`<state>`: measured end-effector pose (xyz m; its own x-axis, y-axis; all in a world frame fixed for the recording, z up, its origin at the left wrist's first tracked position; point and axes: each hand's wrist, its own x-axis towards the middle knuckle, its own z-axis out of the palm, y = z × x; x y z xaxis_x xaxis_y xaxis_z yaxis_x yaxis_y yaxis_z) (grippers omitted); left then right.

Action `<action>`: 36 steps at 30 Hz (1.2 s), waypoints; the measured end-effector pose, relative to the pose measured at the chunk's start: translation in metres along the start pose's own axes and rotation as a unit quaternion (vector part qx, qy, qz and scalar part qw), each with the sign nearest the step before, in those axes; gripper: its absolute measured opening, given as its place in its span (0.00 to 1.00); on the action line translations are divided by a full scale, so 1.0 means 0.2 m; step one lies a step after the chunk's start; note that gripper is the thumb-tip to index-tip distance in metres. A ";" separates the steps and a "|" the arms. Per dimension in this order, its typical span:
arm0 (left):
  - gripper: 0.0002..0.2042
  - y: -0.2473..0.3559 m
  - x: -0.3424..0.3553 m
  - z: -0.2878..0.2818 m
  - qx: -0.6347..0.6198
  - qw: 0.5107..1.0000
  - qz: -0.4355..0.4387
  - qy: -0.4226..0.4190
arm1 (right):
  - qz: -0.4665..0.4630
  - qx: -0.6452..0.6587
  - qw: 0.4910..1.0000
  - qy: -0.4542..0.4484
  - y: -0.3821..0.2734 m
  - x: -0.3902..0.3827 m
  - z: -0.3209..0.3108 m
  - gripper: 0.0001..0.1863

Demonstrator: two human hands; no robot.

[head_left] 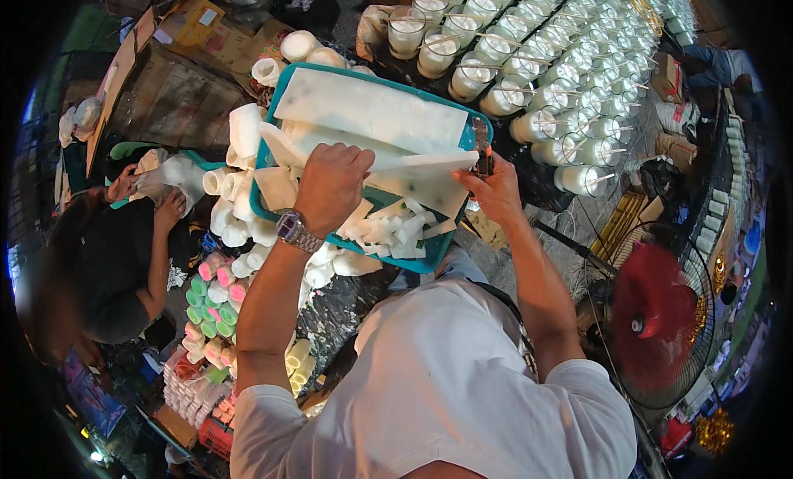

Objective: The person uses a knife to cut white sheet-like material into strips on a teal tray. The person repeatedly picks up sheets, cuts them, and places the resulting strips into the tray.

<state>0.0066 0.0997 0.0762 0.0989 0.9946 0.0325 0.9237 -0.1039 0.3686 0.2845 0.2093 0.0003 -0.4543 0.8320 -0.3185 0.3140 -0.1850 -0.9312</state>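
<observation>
A teal plastic tray [268, 144] lies across in front of me with white waxy slabs in it. A wide slab [372, 101] rests along its far side, and trimmed strips [405, 231] are heaped at the near edge. My left hand [332, 180] is closed over the middle of a long upright white sheet [425, 162]; the fingertips are hidden behind the knuckles. At the sheet's right end is my right hand [496, 190], its fingers closed round a dark metal tool [482, 140] of a kind I cannot make out, thumb against the sheet.
Rows of glasses [504, 54] filled with white, sticks across their tops, stand at the far right. White rolls [235, 206] crowd the tray's left side. A red-bladed fan [652, 305] stands at right. Another person [111, 248] at left handles a white bundle.
</observation>
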 end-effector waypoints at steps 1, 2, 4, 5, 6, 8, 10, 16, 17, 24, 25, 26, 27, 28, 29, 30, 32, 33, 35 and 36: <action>0.13 0.00 0.00 0.00 -0.005 1.000 0.008 0.005 | 0.010 0.031 0.999 0.009 0.00 -0.01 0.01 0.15; 0.12 0.00 0.00 -0.01 -0.011 1.000 0.016 0.010 | -0.012 0.014 1.000 0.004 0.01 -0.01 0.01 0.15; 0.11 -0.04 0.02 -0.03 -0.012 1.000 0.022 0.000 | -0.064 -0.022 0.998 -0.009 0.02 0.02 -0.03 0.15; 0.11 -0.12 0.01 -0.04 -0.010 1.000 0.020 -0.018 | -0.036 -0.002 0.999 -0.008 0.02 0.03 -0.04 0.14; 0.10 -0.18 0.02 -0.05 -0.008 0.999 0.020 -0.036 | -0.009 0.017 1.000 -0.007 0.02 0.04 -0.05 0.14; 0.10 -0.29 0.08 -0.05 -0.025 0.997 0.037 -0.069 | 0.006 0.031 0.999 -0.005 0.04 0.06 -0.05 0.12; 0.12 -0.30 0.14 -0.07 -0.016 0.991 0.017 -0.131 | 0.030 0.035 0.999 0.001 0.04 0.06 -0.03 0.12; 0.16 -0.16 0.21 0.00 -0.021 0.987 -0.003 -0.161 | -0.055 -0.091 0.993 0.053 -0.06 0.03 0.02 0.12; 0.15 -0.13 0.21 0.03 -0.007 0.988 -0.017 -0.156 | -0.091 -0.156 0.980 0.087 -0.11 0.00 0.03 0.13; 0.12 -0.06 0.15 0.07 0.036 0.996 -0.032 -0.078 | -0.166 -0.354 0.916 0.090 -0.34 -0.24 0.25 0.11; 0.12 -0.05 0.15 0.07 0.037 0.996 -0.032 -0.075 | -0.164 -0.369 0.911 0.080 -0.35 -0.25 0.30 0.11; 0.11 -0.04 0.14 0.08 0.039 0.996 -0.031 -0.073 | -0.186 -0.365 0.909 0.077 -0.34 -0.23 0.32 0.10; 0.10 -0.03 0.11 0.08 0.043 0.998 -0.021 -0.049 | -0.165 -0.381 0.907 0.069 -0.33 -0.23 0.34 0.11; 0.10 -0.02 0.09 0.10 0.046 0.999 -0.011 -0.025 | -0.144 -0.397 0.904 0.061 -0.33 -0.24 0.36 0.11; 0.09 -0.02 0.07 0.11 0.049 0.999 -0.001 -0.002 | -0.123 -0.413 0.901 0.053 -0.33 -0.24 0.37 0.11; 0.08 -0.01 0.06 0.12 0.050 0.999 0.002 0.009 | -0.121 -0.430 0.893 0.048 -0.33 -0.25 0.38 0.11; 0.07 -0.01 0.04 0.14 0.050 0.998 0.008 0.031 | -0.117 -0.463 0.878 0.040 -0.32 -0.28 0.39 0.11; 0.07 -0.01 0.03 0.15 0.052 0.998 0.008 0.036 | -0.115 -0.473 0.873 0.023 -0.30 -0.28 0.40 0.10; 0.07 -0.01 0.03 0.15 0.055 0.997 0.012 0.049 | -0.112 -0.493 0.863 -0.008 -0.19 -0.26 0.41 0.08; 0.07 -0.01 0.04 0.15 0.057 0.997 0.013 0.041 | -0.115 -0.499 0.859 -0.004 -0.13 -0.26 0.42 0.08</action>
<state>0.0164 0.1071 0.0485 0.0965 0.9883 0.1179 0.9578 -0.1244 0.2591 0.2302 0.1261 0.0257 -0.6043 0.7823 -0.1512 0.7717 0.5275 -0.3553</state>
